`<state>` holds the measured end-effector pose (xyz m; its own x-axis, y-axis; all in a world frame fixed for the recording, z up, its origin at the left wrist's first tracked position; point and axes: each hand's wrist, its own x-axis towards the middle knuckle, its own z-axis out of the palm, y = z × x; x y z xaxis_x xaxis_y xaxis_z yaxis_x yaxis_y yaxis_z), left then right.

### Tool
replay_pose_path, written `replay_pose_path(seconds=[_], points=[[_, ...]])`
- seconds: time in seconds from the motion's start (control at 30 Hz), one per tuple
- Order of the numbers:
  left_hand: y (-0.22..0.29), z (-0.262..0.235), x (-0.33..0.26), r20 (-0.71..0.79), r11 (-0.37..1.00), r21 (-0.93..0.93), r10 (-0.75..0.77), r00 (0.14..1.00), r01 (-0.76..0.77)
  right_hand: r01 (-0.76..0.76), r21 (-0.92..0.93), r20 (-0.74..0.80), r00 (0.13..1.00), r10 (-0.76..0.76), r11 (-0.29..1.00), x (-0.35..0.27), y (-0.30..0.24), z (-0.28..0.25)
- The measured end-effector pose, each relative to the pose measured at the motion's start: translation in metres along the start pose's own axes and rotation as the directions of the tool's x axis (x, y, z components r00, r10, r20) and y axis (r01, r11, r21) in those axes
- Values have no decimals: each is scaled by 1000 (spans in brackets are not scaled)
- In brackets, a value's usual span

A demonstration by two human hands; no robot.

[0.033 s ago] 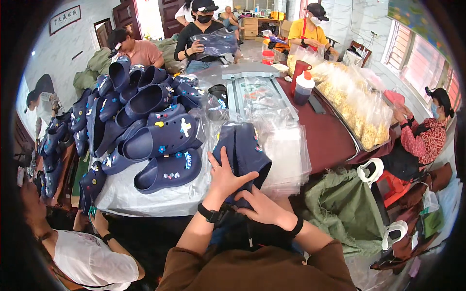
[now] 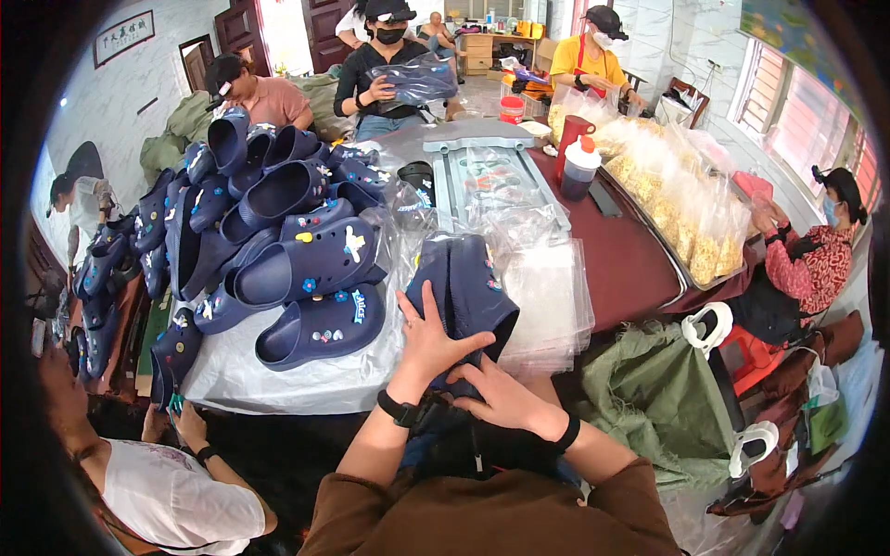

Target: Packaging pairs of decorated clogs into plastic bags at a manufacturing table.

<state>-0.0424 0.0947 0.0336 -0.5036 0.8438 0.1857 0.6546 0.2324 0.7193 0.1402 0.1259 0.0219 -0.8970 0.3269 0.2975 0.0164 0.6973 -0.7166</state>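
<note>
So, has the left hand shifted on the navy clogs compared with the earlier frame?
No. The left hand lies spread on the navy clogs at the same spot, judged against the stack of clear bags beside it.

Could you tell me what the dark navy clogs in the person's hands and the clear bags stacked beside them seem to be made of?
The dark navy clogs look like moulded foam or soft rubber: matte, thick-walled, one smooth piece without seams. The left hand lies flat on them and the right hand grips below. The stack of clear bags looks like thin plastic film: see-through, glossy, with crinkled glare. Exact materials cannot be confirmed by sight.
</note>
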Motion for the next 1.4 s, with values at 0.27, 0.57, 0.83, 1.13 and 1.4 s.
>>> replay_pose_path(seconds=[0.27,0.57,0.83,1.13,1.4], points=[[1,4,-7,-16,990,140,37,999,-34,-362,37,453,837,307,931,31,-61,-84],[14,8,-9,-139,982,149,135,981,-114,-96,-444,-525,834,-172,891,150,91,-90],[23,-3,-18,-76,998,59,4,997,0,-295,-443,-555,832,0,847,133,118,-105],[28,-12,-30,-166,999,34,-11,986,17,-227,-96,-695,712,98,969,71,100,-76],[24,-11,-35,-262,992,-81,74,962,-98,-173,238,-750,592,295,956,54,102,-40]])
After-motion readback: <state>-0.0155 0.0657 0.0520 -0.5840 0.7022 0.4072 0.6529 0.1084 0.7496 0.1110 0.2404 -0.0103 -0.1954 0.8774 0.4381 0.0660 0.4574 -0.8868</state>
